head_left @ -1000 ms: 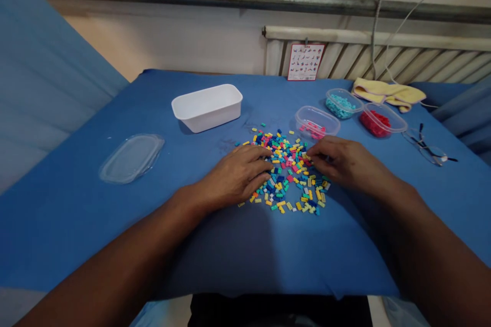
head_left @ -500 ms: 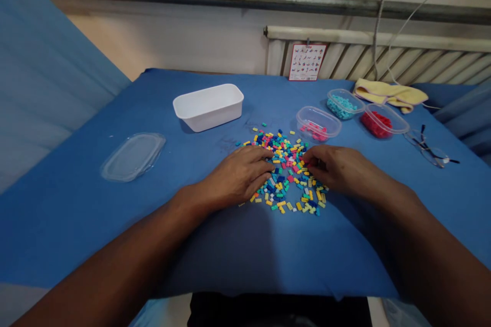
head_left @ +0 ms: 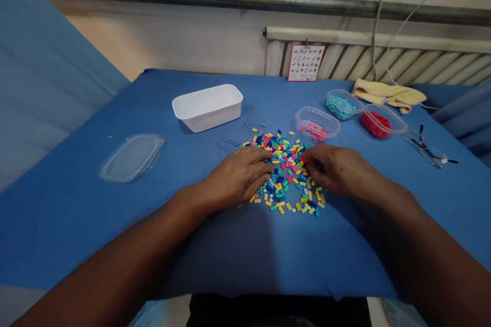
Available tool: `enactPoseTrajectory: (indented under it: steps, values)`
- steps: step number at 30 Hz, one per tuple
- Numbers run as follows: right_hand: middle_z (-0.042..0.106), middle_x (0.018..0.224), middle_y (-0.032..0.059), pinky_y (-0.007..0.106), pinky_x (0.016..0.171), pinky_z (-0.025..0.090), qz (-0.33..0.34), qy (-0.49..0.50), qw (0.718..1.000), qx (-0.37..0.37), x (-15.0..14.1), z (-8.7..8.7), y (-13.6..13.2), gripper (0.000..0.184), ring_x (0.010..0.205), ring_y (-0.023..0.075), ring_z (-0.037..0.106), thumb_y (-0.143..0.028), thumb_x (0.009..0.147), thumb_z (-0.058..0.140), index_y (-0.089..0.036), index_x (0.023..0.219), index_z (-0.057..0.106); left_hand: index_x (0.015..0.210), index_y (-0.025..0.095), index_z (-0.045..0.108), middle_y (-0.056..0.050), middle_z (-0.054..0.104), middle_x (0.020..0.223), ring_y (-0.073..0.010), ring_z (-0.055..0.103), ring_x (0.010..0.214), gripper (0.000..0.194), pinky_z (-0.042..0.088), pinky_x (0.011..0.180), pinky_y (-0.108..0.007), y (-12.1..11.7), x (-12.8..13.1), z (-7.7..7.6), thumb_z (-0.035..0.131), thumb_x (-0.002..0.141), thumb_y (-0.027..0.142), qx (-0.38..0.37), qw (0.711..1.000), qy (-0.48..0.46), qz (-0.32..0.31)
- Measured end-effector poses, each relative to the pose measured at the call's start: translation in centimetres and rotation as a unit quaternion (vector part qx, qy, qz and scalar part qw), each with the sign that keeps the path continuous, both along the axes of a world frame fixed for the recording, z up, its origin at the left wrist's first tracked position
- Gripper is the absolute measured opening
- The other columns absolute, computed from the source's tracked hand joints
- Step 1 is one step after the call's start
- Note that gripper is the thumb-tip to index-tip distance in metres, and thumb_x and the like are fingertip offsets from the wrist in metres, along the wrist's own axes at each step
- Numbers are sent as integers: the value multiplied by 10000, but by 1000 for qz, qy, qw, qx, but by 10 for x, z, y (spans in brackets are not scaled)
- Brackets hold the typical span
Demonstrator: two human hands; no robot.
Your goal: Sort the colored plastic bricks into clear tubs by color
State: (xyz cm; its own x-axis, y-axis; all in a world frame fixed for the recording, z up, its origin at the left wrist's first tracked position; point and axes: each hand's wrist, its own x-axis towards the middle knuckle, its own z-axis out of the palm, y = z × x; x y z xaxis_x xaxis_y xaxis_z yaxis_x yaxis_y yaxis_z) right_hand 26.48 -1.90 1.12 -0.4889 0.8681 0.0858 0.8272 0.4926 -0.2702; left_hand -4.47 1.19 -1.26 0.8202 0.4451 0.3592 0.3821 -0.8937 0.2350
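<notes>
A loose pile of small toy bricks (head_left: 282, 184) in yellow, pink, green, white and several blues lies spread between my hands. My left hand (head_left: 245, 173) rests flat over the pile's left side, fingers apart and holding nothing. At the right edge, my right hand (head_left: 333, 166) is curled in a pinch, with a bit of pink brick showing at the fingertips. Just behind it stands a clear tub (head_left: 333, 130) with a few pink bricks on its bottom. Another clear tub (head_left: 355, 102) has light blue bricks, and a third tub (head_left: 401, 125) has red ones.
A white bin (head_left: 209, 121) stands behind the pile to the left. Clear lids (head_left: 132, 158) lie stacked at the left. Eyeglasses (head_left: 433, 153) and a folded yellow cloth (head_left: 387, 94) are on the right. A radiator (head_left: 353, 53) runs along the wall behind the blue-covered table (head_left: 230, 260).
My right fingertips have shifted slightly to the left, into the bricks. My left hand stays where it was. The whole view has moved a touch.
</notes>
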Motion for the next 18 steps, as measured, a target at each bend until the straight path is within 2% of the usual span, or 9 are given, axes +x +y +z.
enactPoseTrajectory:
  steps: [3,5,8,10,14,16,18]
  values:
    - [787,975,75,343,749,532,-21,104,992,65,9,5,1,202,849,234,724,-243,992,610,-232,1104,777,1257,180,758,-164,707,1426,-295,671,1333,286,549,1153,-526,-1,0,1,544,1126,318,3,1000,2,-1]
    - [784,970,83,366,773,557,-69,150,978,125,17,5,6,189,849,242,725,-285,1006,629,-228,1096,785,1251,168,763,-170,714,1406,-298,676,1319,293,556,1143,-527,-1,1,2,542,1127,315,5,1000,3,-5]
    - [789,959,74,387,775,581,-159,187,949,198,31,-3,21,183,799,235,718,-324,998,672,-240,1097,801,1236,159,768,-171,725,1377,-297,691,1286,295,578,1113,-515,-1,1,2,543,1126,315,13,1000,-7,-12]
    - [806,980,70,393,779,595,-191,209,932,225,38,-11,34,186,784,229,723,-335,983,704,-240,1102,812,1231,156,769,-173,730,1369,-300,695,1284,293,583,1109,-511,-1,2,1,547,1124,314,23,1000,-11,-14]
    - [830,1077,103,423,823,608,-183,198,928,257,42,-16,47,236,836,250,748,-335,981,725,-219,1166,815,1225,164,771,-170,727,1385,-303,697,1294,279,581,1119,-516,0,1,-1,556,1119,307,30,999,-11,-11]
    - [829,1076,105,419,827,602,-152,178,935,266,39,-11,42,215,886,263,757,-332,1012,688,-227,1153,813,1218,168,771,-165,724,1397,-303,696,1298,273,582,1120,-520,0,0,-2,558,1117,306,31,999,-13,-8]
    - [821,1026,89,396,809,591,-96,162,952,240,31,-5,31,193,904,259,759,-322,1040,652,-241,1120,808,1219,171,770,-159,726,1399,-299,697,1298,269,577,1131,-522,0,0,-3,561,1117,305,33,999,-13,-7]
